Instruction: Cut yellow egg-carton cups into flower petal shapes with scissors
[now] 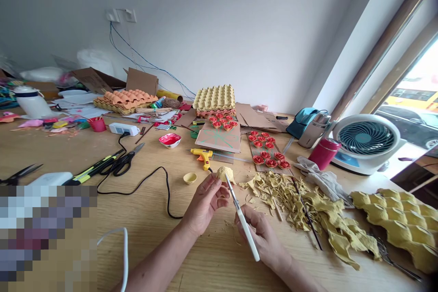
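Observation:
My left hand [205, 203] pinches a pale yellow egg-carton cup [225, 173] between thumb and fingers, above the table. Wrapped around white-handled scissors [247, 232], my right hand [262, 232] holds the blades against that cup's edge. Whether the blades are parted is too small to tell. Another cut yellow cup [190, 178] sits on the table just left of my left hand. To the right of my hands lies a heap of torn yellow carton scraps [287, 196]. A yellow glue gun [202, 157] rests beyond my hands.
Red paper-pulp roses [270, 163] stand on cardboard at the back right. A yellow egg tray [397, 214] and a fan [366, 139] are at the right. Black scissors [125, 162], a black cord [166, 171] and a red-paint dish [169, 140] lie to the left.

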Demonstrator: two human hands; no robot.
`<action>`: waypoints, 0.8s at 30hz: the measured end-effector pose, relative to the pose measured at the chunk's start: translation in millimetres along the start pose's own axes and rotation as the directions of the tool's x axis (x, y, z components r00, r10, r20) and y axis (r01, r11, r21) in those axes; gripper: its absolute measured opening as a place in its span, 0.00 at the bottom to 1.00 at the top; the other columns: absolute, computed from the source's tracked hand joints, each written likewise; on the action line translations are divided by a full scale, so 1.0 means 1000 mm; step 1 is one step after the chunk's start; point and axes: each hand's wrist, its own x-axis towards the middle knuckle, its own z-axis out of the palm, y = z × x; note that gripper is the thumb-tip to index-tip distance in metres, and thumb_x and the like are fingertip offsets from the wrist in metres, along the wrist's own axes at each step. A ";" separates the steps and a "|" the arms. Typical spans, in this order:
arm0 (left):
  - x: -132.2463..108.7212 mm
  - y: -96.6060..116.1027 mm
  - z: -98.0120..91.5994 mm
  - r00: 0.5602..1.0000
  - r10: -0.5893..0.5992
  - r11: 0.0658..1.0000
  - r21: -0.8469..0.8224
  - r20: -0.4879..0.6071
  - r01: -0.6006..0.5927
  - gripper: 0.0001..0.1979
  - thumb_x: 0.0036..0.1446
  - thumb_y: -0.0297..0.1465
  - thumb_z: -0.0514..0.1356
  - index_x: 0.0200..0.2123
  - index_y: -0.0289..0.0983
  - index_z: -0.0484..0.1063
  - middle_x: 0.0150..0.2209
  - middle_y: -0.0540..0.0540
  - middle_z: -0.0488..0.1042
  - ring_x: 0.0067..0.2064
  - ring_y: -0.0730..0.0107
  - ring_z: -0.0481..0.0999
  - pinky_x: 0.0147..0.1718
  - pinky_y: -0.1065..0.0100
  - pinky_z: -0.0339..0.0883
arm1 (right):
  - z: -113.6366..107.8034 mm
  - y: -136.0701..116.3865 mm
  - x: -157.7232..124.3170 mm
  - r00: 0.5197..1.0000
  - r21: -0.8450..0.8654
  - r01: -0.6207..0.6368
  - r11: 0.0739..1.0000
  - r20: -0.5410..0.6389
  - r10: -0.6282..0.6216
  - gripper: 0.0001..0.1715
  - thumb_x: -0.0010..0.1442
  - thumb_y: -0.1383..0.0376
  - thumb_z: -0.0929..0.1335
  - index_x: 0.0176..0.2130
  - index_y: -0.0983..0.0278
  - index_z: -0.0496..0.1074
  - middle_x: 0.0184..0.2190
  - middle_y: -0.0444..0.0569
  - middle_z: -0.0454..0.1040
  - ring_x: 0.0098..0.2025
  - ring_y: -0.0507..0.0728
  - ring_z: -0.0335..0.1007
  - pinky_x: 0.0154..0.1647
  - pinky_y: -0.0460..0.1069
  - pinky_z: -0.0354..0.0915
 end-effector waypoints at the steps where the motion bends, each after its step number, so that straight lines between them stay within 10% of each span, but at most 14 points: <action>1: -0.001 0.000 0.003 1.000 0.001 1.000 0.031 -0.011 0.000 0.18 0.48 0.39 0.72 0.36 0.36 0.71 0.32 0.49 0.75 0.29 0.76 0.73 0.22 0.78 0.68 | 0.001 -0.001 0.000 1.000 -0.021 0.004 1.000 -0.014 -0.005 0.23 0.66 0.49 0.63 0.27 0.62 0.59 0.23 0.40 0.55 0.25 0.50 0.49 0.25 0.46 0.50; 24: -0.009 -0.007 0.016 0.980 0.191 0.948 0.271 -0.062 -0.168 0.16 0.46 0.39 0.71 0.30 0.34 0.71 0.25 0.51 0.71 0.21 0.78 0.68 0.21 0.74 0.67 | 0.002 -0.004 -0.002 0.992 -0.240 0.111 0.964 -0.036 -0.123 0.21 0.67 0.53 0.62 0.26 0.62 0.59 0.22 0.41 0.58 0.25 0.50 0.51 0.26 0.46 0.51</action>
